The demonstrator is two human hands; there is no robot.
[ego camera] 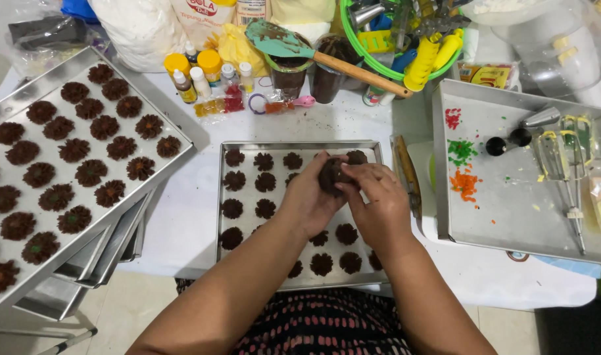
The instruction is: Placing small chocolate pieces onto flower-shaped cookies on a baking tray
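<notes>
two hands are working over the middle tray [299,146]: the left hand [310,197] is cupping a dark lump of chocolate dough [331,175] from beneath, fingers closed round it, while the right hand [379,197] is pressing and pinching at its upper right side, fingertips closed on the dough; the lump is being held in the air just above the tray's far right part, not touching it

item: flower-shaped chocolate cookies [265,181] are lying in rows on the middle tray, some hidden under the forearms

item: a second tray [31,89] on the left is sitting tilted on a stack of others, filled with similar cookies [90,172]

item: a third tray [511,217] on the right is carrying smears of red, green and orange colouring [463,152] and a whisk attachment [563,164]

item: small bottles of colouring [202,79] and a spatula [294,45] across two dark cups are standing at the back

risks, as judgement: the forearms are hanging low over the near cookies, so a dropped wrist is likely to be flattening their ridges; the soft dough is apt to be sticking to the fingers and tearing, or slipping down onto a piped cookie beneath; the left tray, leaning on its stack near the table edge, is liable to be sliding if an elbow is nudging it
</notes>
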